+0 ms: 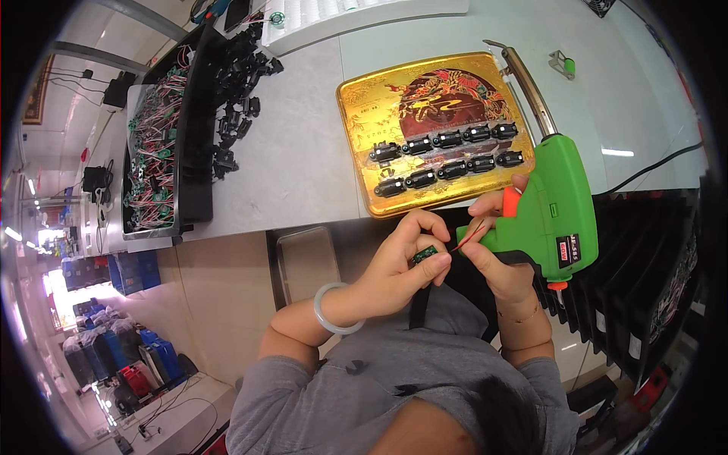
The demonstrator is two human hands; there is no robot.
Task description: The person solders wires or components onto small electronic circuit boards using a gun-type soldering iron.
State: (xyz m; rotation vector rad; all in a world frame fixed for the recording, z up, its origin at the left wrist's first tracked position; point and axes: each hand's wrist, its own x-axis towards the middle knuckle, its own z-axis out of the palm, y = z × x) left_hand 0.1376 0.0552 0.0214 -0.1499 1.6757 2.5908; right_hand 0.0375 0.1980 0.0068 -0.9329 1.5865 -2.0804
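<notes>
Between the thumb and fingers of my left hand (pixel 406 262) is a small green circuit board (pixel 425 255). Close to its right, my right hand (pixel 493 258) has its fingers around the handle of a green soldering gun (pixel 561 201) with an orange trigger. Thin red wires (pixel 472 235) run from the board to the pinched thumb and fingertip of that same hand. The gun's metal tip points up and away, over the right edge of a gold tin lid (pixel 379 98). Two rows of small black plastic housings (pixel 451 168) sit on that lid.
At the left stands a black bin (pixel 199 136) full of wired green boards. Loose black housings (pixel 236 106) are heaped beside it. A white foam tray (pixel 364 21) lies at the far edge, a small metal stand with a green spool (pixel 563 64) at far right. Black racks (pixel 637 273) stand right.
</notes>
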